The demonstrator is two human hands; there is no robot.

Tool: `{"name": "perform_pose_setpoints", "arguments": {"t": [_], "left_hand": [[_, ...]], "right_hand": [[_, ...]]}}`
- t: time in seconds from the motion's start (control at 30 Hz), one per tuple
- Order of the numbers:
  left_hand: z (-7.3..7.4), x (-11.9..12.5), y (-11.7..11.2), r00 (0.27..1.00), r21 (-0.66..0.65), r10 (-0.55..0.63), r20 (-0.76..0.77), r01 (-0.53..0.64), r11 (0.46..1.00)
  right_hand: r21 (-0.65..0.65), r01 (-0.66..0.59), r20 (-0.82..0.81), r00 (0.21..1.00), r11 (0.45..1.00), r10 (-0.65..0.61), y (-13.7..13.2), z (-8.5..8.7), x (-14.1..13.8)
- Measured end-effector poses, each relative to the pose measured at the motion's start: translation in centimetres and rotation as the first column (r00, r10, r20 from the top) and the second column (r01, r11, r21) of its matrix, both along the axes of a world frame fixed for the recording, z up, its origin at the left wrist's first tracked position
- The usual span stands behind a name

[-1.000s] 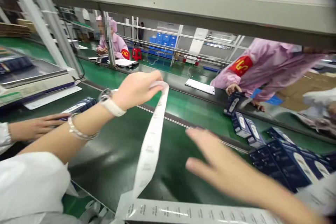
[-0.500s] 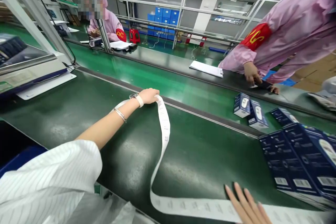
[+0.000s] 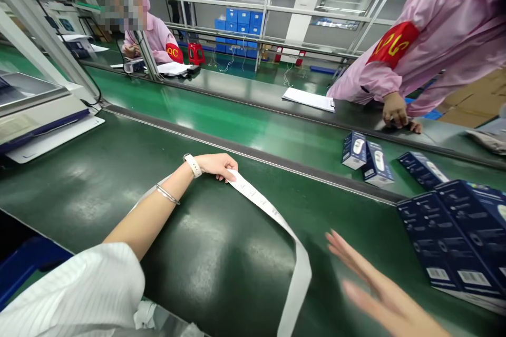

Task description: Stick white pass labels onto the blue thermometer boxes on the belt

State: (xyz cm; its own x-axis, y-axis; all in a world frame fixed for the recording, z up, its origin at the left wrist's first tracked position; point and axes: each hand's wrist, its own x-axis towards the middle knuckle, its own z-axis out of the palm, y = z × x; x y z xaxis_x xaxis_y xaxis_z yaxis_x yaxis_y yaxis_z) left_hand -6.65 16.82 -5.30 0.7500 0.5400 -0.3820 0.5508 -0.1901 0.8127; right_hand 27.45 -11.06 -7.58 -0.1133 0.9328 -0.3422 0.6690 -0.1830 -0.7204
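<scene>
My left hand [image 3: 216, 165] lies on the green conveyor belt [image 3: 221, 274], its fingers pinching a long white printed paper strip [image 3: 259, 200]. From there the strip runs to the lower right, curves and leaves the bottom of the view. My right hand [image 3: 379, 289] is blurred and open, fingers apart, low at the right. It touches nothing I can see. Nearest to it stands a block of dark blue product boxes [image 3: 454, 237], with white labels and barcodes. A watch band and a thin bracelet circle my left wrist.
Several smaller blue boxes [image 3: 367, 158] stand near the belt's far rail. Beyond it, a co-worker in a pink smock [image 3: 379, 68] rests a hand on a dark ledge with papers [image 3: 308, 99]. A weighing scale [image 3: 35, 110] sits left; another pink-smocked person [image 3: 154, 45] sits far back.
My left hand has come down onto the belt and the strip now loops to the lower right. My right hand has lifted off the strip. The view has tilted upward.
</scene>
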Motion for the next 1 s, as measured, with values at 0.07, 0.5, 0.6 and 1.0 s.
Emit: {"name": "perform_pose_setpoints", "arguments": {"t": [0.07,0.5,0.6,1.0], "left_hand": [[0.3,0.2,-0.3,0.999,-0.045,-0.005,0.042,0.007,0.999],[4.3,4.2,1.5,0.981,0.351,0.135,0.139,-0.177,0.92],[4.7,10.3,3.5,0.98,0.384,0.123,0.154,-0.174,0.907],[1.0,30.6,6.4,0.955,0.186,0.296,0.031,-0.296,0.937]], "right_hand": [[-0.028,0.111,-0.282,0.953,0.993,-0.115,4.2,0.8,-4.2],[-0.193,0.191,-0.274,0.931,0.962,-0.24,10.7,-0.6,-2.5],[-0.252,0.164,-0.288,0.928,0.954,-0.235,10.7,-1.3,0.6],[-0.311,0.115,-0.475,0.841,0.944,-0.259,13.9,-1.7,-0.1]]}}
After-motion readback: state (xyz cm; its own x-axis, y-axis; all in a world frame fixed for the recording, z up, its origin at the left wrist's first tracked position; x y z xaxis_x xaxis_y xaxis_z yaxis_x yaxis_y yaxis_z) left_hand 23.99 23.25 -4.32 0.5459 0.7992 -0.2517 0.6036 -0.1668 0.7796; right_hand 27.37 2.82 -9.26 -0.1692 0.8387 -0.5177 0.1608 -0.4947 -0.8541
